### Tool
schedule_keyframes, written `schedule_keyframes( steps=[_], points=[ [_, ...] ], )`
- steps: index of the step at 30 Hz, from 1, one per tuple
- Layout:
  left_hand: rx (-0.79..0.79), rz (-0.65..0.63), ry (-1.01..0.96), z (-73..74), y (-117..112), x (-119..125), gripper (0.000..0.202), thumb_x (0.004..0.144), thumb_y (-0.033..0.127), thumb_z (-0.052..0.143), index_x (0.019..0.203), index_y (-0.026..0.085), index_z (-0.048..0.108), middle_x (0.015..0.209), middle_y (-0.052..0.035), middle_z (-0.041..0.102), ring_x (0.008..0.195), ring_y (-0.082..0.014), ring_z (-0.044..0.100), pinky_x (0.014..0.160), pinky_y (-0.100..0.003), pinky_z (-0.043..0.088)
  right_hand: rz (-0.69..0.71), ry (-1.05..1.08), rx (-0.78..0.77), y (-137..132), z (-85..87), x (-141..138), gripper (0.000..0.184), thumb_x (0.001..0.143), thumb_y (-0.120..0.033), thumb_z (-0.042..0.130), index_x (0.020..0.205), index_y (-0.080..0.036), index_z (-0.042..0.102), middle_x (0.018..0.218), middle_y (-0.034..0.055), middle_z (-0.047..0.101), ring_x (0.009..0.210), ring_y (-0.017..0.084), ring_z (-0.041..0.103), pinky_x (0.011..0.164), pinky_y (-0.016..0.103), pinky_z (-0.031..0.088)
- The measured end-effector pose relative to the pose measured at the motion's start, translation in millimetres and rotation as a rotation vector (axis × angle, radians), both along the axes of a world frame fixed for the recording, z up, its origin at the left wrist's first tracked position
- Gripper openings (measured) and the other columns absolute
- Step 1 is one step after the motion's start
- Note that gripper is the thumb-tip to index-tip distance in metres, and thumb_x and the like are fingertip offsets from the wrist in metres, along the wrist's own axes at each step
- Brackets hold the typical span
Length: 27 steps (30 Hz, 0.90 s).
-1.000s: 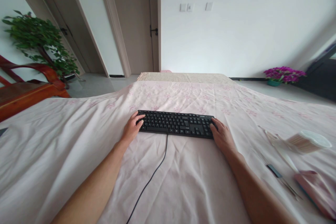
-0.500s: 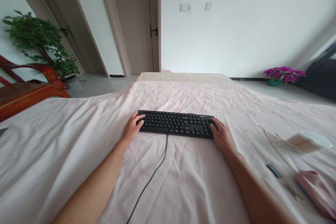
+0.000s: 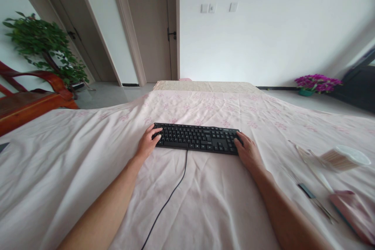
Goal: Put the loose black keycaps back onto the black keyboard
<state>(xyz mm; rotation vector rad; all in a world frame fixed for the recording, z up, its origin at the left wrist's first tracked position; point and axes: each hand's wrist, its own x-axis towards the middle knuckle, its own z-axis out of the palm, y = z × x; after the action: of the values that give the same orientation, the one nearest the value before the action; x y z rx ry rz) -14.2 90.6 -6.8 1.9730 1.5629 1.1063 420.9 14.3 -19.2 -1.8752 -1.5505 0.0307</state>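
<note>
A black computer keyboard [image 3: 196, 136] lies flat on the pale pink cloth, its long side running across in front of me. My left hand [image 3: 148, 140] grips its left end, with thumb and forefinger over the keys at the edge. At the other end, my right hand [image 3: 247, 149] holds the right edge by the number pad, thumb on top. The remaining fingers of both hands are partly hidden by the ends of the keyboard. From its near edge a black cable [image 3: 170, 197] curves toward me across the cloth.
To the right lie a clear tub of cotton swabs [image 3: 341, 159], a thin tool with a dark grip [image 3: 306, 190] and a pink pouch [image 3: 353, 213]. The flowered cloth [image 3: 205, 105] has folds. Farther off stand a wooden chair [image 3: 55, 86], a leafy plant [image 3: 43, 43] and purple flowers [image 3: 318, 83].
</note>
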Motion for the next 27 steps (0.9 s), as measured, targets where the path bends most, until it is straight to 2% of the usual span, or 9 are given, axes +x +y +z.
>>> schedule_keyframes(
  steps=[21, 27],
  points=[
    [0.002, -0.016, 0.005, 2.8, -1.4, 0.1, 0.032, 0.082, 0.024, 0.056, 0.111, 0.026, 0.07, 0.145, -0.0052, 0.044, 0.134, -0.0251, 0.043, 0.115, -0.041, 0.03, 0.008, 0.016, 0.019, 1.3, -5.1, 2.9, 0.048, 0.091, -0.039, 0.045, 0.134, -0.019, 0.055, 0.138, 0.0117, 0.053, 0.127, 0.028, 0.048, 0.109, 0.046, 0.035],
    [-0.008, -0.011, 0.015, 3.5, -1.3, 0.2, 0.032, 0.082, 0.022, 0.056, 0.111, 0.025, 0.071, 0.146, -0.0052, 0.044, 0.134, -0.0246, 0.042, 0.114, -0.04, 0.031, 0.004, 0.009, 0.001, 0.2, -1.3, 1.0, 0.049, 0.092, -0.041, 0.044, 0.134, -0.018, 0.055, 0.138, 0.0121, 0.053, 0.127, 0.028, 0.048, 0.109, 0.045, 0.034]
  ],
)
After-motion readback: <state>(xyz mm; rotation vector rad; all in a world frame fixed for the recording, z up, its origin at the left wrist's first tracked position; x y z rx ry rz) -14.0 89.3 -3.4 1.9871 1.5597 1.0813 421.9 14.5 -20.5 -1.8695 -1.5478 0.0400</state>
